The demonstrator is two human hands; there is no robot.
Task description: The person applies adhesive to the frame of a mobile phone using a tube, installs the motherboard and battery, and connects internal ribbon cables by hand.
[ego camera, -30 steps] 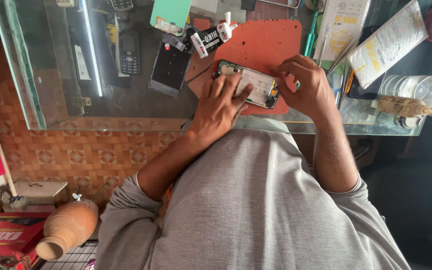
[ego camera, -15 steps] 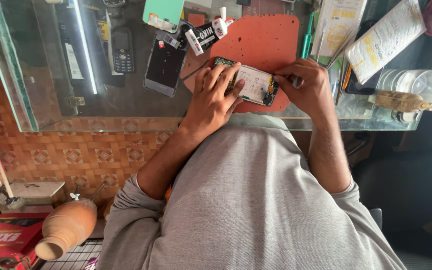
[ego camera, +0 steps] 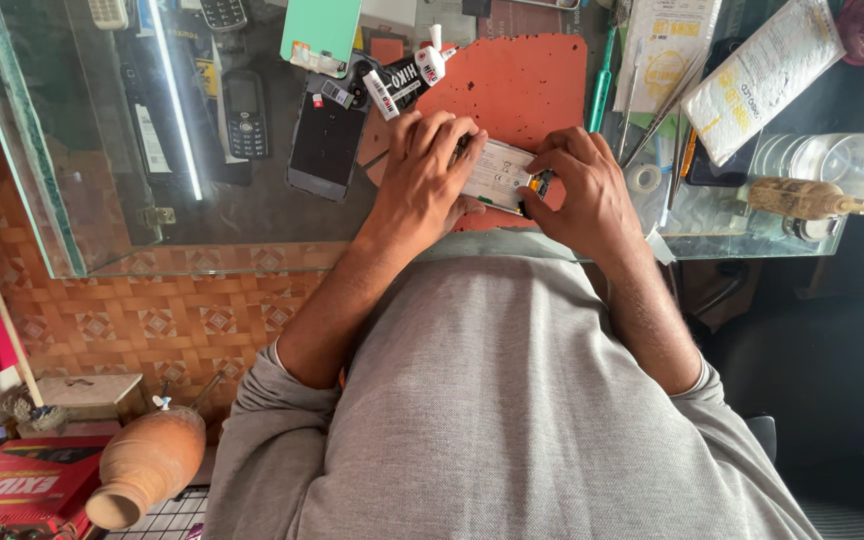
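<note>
**Gripping an opened phone over the orange mat**

Holding it from both ends: the left hand point(ego camera: 427, 175) lies over one half of the opened phone point(ego camera: 500, 172), fingers spread across its top and thumb tucked under the near edge; the right hand point(ego camera: 582, 190) pinches the other end, fingertips curled tight on the corner. Pale inner plate of the phone faces up between the two hands. Phone sits just above the near edge of the orange work mat point(ego camera: 527, 85), on the glass counter point(ego camera: 152, 230).

Just beyond the left hand: a small black-and-white glue tube point(ego camera: 407, 75), lying tilted, and beside it a dark phone back panel point(ego camera: 324, 140). A mint-green phone cover point(ego camera: 320, 32) farther up. Old keypad handset point(ego camera: 244, 112) inside the glass case.

Right of the mat: green-handled tool point(ego camera: 602, 85), printed paper packets point(ego camera: 762, 75), a roll of tape point(ego camera: 642, 178), a brush point(ego camera: 802, 198).

Floor below: a clay pot point(ego camera: 142, 465) on its side, near a red box point(ego camera: 22, 485).
</note>
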